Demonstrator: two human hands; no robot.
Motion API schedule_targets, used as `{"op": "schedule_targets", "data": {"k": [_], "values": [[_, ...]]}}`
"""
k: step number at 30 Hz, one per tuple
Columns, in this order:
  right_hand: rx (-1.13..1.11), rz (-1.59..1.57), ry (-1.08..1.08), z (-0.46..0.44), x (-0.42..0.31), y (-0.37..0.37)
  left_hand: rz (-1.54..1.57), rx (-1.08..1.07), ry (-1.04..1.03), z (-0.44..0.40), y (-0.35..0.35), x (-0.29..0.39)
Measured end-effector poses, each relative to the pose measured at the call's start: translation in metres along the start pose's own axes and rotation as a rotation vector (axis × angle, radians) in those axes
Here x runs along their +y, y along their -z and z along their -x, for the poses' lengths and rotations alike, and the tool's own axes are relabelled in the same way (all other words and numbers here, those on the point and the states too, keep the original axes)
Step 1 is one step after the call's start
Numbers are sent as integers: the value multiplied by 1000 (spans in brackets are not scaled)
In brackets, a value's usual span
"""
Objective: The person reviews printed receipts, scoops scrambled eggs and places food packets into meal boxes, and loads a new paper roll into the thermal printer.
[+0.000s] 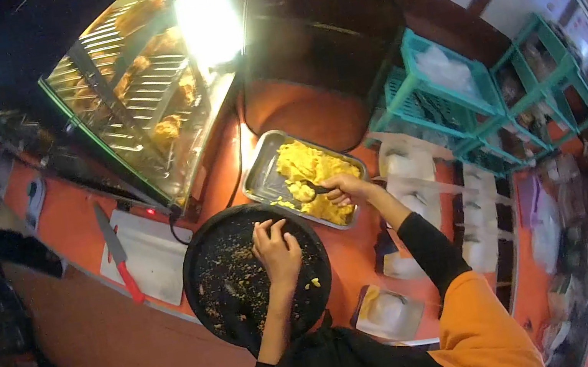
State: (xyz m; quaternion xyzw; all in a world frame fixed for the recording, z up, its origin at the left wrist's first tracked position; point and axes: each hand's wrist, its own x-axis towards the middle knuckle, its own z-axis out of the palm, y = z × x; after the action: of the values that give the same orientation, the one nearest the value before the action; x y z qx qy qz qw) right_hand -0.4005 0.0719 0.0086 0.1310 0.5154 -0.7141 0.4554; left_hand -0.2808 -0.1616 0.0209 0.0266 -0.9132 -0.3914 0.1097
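Yellow mash (306,160): heaped in a metal tray, mostly toward its right end, kinda crumbly and lumpy
Metal tray (265,176): sitting in from the counter's near edge, left end mostly bare metal, its near side right beside the black pan (can't tell if they touch)
Dark spoon (317,190): tip down in the mash with a yellow lump at it
Right hand (351,188): reaching over the tray's right side, grip closed around the spoon handle
Left hand (278,252): over the pan, grip loosely open, fingers a bit curled, nothing visible in it; can't tell if it's touching
Black pan (314,254): big round one by the counter's near edge, brown crumbs scattered inside plus a few yellow bits (314,283)
Cutting board (155,257): white, left of the pan along the counter's near edge, red-handled knife (130,282) lying across its left side
Counter (348,252): orange-red
Display case (104,143): lit up on the counter beyond the board, browned food (167,129) on wire racks
Teal baskets (426,101): stacked toward the counter's back right corner
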Motion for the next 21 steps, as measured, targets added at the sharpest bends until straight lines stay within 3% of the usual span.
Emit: {"op": "schedule_targets", "data": {"k": [3,5,6,7,10,11,13,15,17,19,21], "values": [[-205,-139,48,18,-7,20,48,77,-110,-1,12,18],[-136,-185,154,54,-6,16,81,84,-165,0,17,40],[-251,-165,219,78,-6,24,94,60,-188,3,16,53],[-161,-226,199,104,-3,28,132,18,-195,7,16,70],[-216,-426,197,207,11,60,300,-307,-244,20,7,131],[-141,-393,205,250,14,69,301,-317,-250,26,-5,150],[1,-316,202,329,28,103,387,-671,-608,38,-35,191],[139,-251,147,395,45,144,573,-928,-665,64,-90,226],[204,-234,99,442,64,182,578,-1000,-702,93,-131,280],[242,-145,33,469,78,215,568,-760,-821,127,-208,310],[327,-85,48,466,100,251,514,-803,-742,156,-282,308]]}}
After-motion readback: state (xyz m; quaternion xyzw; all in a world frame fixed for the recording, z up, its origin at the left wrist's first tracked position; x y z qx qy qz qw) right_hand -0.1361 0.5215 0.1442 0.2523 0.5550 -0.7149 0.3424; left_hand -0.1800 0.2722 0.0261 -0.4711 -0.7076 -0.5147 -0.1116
